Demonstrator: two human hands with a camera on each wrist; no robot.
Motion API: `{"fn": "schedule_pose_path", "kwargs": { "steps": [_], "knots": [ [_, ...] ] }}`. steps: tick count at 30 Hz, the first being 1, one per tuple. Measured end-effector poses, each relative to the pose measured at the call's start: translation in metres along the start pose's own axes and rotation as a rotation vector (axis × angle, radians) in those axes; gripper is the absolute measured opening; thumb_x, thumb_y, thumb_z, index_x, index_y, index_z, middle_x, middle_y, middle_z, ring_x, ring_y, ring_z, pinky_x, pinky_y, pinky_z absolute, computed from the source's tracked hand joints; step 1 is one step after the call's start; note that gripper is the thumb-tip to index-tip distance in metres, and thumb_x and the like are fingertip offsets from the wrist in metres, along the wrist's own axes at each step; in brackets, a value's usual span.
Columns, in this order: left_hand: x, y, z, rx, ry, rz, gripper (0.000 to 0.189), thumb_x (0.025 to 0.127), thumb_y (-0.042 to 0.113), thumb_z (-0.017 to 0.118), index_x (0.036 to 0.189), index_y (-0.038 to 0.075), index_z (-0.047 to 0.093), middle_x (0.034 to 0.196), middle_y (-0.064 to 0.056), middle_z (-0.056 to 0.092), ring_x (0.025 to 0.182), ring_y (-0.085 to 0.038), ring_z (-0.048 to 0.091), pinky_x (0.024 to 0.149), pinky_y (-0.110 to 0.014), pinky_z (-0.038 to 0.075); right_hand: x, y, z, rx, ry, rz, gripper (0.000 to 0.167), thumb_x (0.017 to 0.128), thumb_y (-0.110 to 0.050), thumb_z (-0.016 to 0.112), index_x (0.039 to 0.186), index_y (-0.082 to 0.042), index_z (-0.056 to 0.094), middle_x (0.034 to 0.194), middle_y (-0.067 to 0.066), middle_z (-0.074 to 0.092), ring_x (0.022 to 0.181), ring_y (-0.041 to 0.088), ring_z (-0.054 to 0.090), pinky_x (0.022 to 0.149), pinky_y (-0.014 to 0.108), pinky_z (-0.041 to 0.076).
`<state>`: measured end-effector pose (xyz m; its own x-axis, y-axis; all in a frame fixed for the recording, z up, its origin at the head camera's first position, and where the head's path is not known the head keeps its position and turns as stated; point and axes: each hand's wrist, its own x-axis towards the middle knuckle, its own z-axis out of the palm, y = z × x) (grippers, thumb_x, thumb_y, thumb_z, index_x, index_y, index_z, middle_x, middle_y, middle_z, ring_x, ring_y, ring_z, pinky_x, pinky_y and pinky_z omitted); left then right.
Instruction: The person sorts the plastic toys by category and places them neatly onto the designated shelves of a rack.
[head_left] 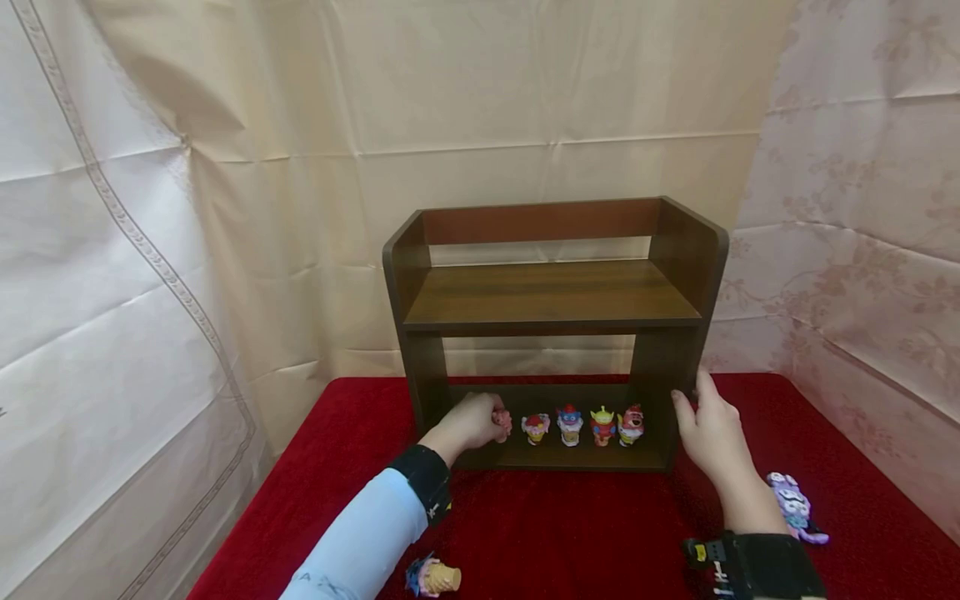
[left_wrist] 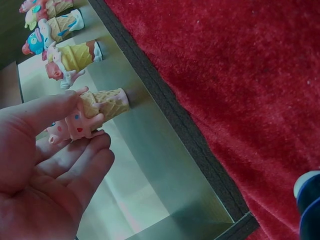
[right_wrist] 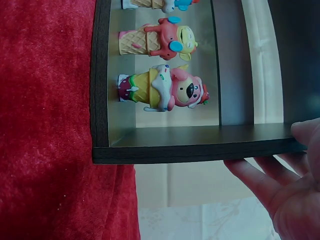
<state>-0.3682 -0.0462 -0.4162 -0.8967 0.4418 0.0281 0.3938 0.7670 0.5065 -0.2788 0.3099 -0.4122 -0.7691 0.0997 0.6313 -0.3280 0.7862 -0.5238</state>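
Inside the lower level of a brown wooden shelf (head_left: 551, 296), my left hand (head_left: 471, 421) pinches a pink ice-cream-cone figurine (left_wrist: 80, 125) between thumb and fingers. Its waffle cone base is close over the shelf board in the left wrist view. To its right stand other cone figurines in a row: a red-and-pink one (head_left: 536, 430), a blue one (head_left: 570, 427), a red one with a yellow-green head (head_left: 603, 428) and a pink bear (right_wrist: 186, 91). My right hand (head_left: 716, 433) holds the shelf's right side panel (right_wrist: 200, 150), thumb at the front edge, fingers along the outer face.
A blue-topped cone figurine (head_left: 433, 577) lies on the red cloth (head_left: 570, 542) in front of the shelf, near the left forearm. Beside the right wrist lies a purple figurine (head_left: 793, 507). Cream curtains (head_left: 525, 100) hang behind the shelf.
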Motion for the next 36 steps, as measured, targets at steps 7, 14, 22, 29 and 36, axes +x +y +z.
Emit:
{"fn": "schedule_pose_path", "kwargs": {
  "steps": [7,14,22,29,36],
  "knots": [
    [-0.0011,-0.0008,-0.0011,0.041,0.003,0.001,0.017,0.088,0.015,0.079,0.098,0.009,0.067,0.079,0.003,0.063,0.071,-0.012,0.055,0.067,-0.029,0.048,0.0000,0.0009,0.0001,0.003,-0.006,0.007,0.051,0.104,-0.009,0.056,0.150,-0.001,0.036,0.125,0.037,0.059,0.110,0.057,0.059,0.081,0.070,0.047],
    [0.0005,-0.0033,-0.0005,0.073,0.006,-0.014,0.033,0.086,0.019,0.082,0.113,0.006,0.068,0.086,0.000,0.062,0.076,-0.015,0.057,0.071,-0.033,0.051,0.0003,0.0013,0.0005,0.002,0.001,0.003,0.051,0.103,-0.008,0.057,0.150,-0.002,0.037,0.124,0.037,0.060,0.109,0.057,0.059,0.081,0.070,0.047],
    [-0.0018,0.0009,-0.0035,0.087,0.016,0.004,0.037,0.086,0.017,0.082,0.117,0.004,0.067,0.089,-0.001,0.063,0.077,-0.016,0.057,0.072,-0.033,0.052,-0.0001,0.0013,0.0006,0.002,0.005,-0.004,0.051,0.103,-0.008,0.058,0.150,-0.002,0.037,0.123,0.037,0.060,0.108,0.057,0.059,0.080,0.070,0.047],
    [-0.0011,0.0009,-0.0023,0.089,0.022,0.015,0.033,0.085,0.016,0.082,0.113,0.005,0.068,0.086,0.001,0.063,0.076,-0.014,0.057,0.070,-0.031,0.051,0.0004,0.0008,-0.0001,0.000,-0.002,0.002,0.051,0.104,-0.009,0.057,0.150,-0.001,0.036,0.124,0.038,0.059,0.110,0.058,0.058,0.081,0.070,0.047],
    [-0.0024,0.0001,-0.0019,0.067,0.019,0.022,0.029,0.087,0.017,0.081,0.110,0.006,0.068,0.082,0.003,0.063,0.073,-0.013,0.057,0.068,-0.030,0.050,-0.0003,0.0006,0.0001,0.001,-0.011,0.012,0.052,0.104,-0.009,0.056,0.151,-0.002,0.035,0.125,0.037,0.059,0.109,0.057,0.059,0.081,0.070,0.048]
  ]
}}
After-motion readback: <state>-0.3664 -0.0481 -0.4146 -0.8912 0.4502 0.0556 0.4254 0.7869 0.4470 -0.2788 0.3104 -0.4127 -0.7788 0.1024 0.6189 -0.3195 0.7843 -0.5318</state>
